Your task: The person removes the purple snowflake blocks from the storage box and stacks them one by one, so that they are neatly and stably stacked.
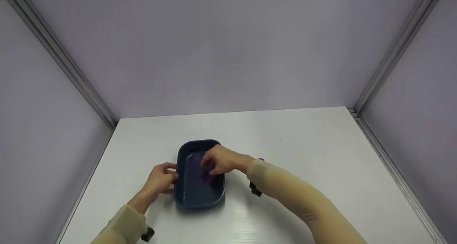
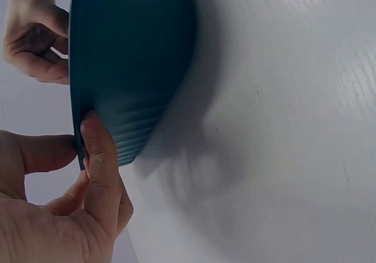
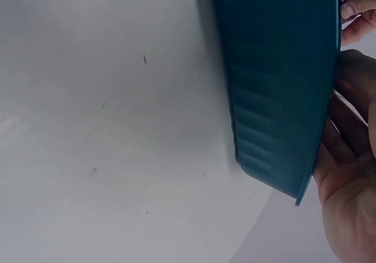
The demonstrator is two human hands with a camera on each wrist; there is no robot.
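Right hand (image 1: 218, 162) reaches with curled fingers into the dark blue tray (image 1: 198, 195), lower centre of the frame, on the white table (image 1: 303, 147); what it holds cannot be told. Left hand (image 1: 162, 179) pinches the tray's left rim between thumb and fingers (image 2: 100, 151).

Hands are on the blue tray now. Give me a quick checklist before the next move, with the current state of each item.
1. Left hand has the tray: ok, thumb and fingers pinch its left rim.
2. Right hand placed: ok, over the tray's inside with fingers curled down.
3. Right hand actually holds something: cannot tell.
4. Tray flat on the table: ok in the head view.
5. Tray contents: cannot tell; a purplish blur under the fingers.
6. Table around the tray: ok, nothing else close by.
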